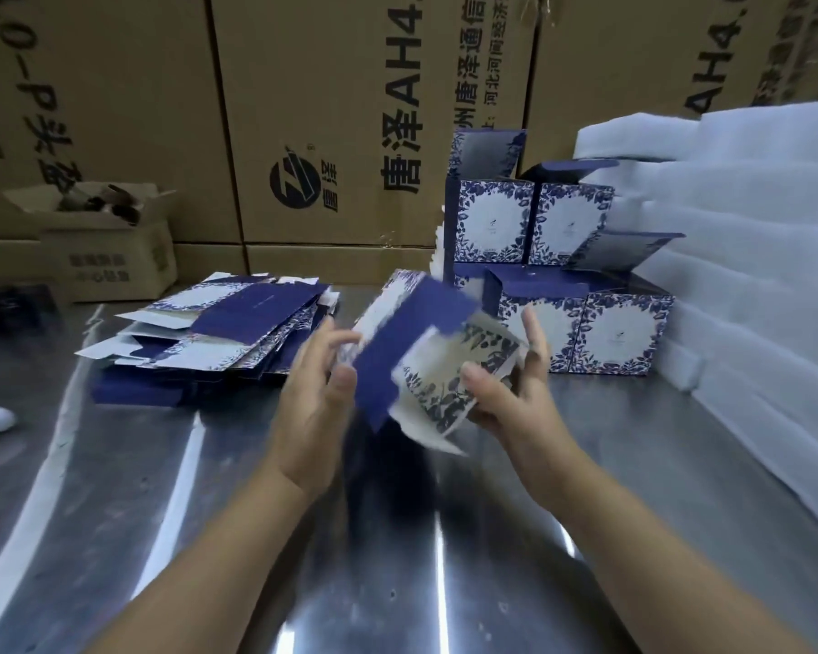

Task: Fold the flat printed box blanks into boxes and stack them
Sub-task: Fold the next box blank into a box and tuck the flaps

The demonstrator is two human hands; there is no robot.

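Far left, an open brown carton (109,238); next, the pile of flat blanks (218,332) on the steel tabletop (209,535). Centre — left hand (312,398), fingers spread and touching the blurred edge of the half-formed box (426,365), and right hand (506,394) gripping its patterned panel, the box held above the tabletop; the step in hand appears to be squaring the walls, and the next move likely calls for tucking the loose flaps. Right — finished boxes (582,299) stacked in two tiers, lids ajar, beside white foam sheets (752,276).
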